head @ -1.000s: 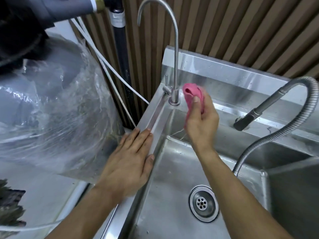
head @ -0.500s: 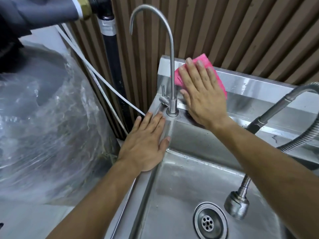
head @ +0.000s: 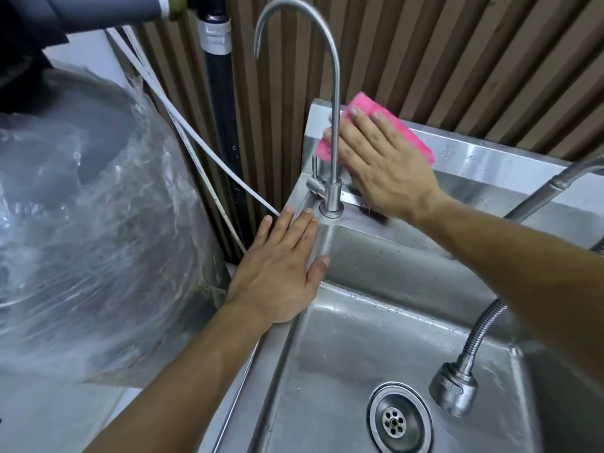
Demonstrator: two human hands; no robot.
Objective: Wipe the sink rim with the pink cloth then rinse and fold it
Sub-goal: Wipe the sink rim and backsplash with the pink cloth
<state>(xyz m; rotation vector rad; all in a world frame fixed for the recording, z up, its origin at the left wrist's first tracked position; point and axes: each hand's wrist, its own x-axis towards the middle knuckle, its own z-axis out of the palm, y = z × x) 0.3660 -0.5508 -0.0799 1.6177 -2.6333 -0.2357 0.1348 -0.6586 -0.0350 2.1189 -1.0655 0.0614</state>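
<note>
The pink cloth (head: 407,134) lies spread against the steel backsplash at the sink's back left corner. My right hand (head: 382,161) presses flat on it with fingers spread, just behind the thin gooseneck tap (head: 331,152). Most of the cloth is hidden under the palm. My left hand (head: 281,266) rests flat and empty on the sink's left rim (head: 277,348), fingertips close to the tap's base. The steel sink basin (head: 343,354) lies below with its drain (head: 400,418).
A flexible metal hose with a spray head (head: 452,392) hangs into the basin at right. A large plastic-wrapped grey drum (head: 88,230) stands left of the sink. White tubing (head: 202,161) and a black pipe (head: 219,103) run along the slatted wall behind.
My right hand lifted the bunched cloth from beside the tap, spread it flat on the backsplash and keeps pressing there. My left hand slid along the left rim toward the tap.
</note>
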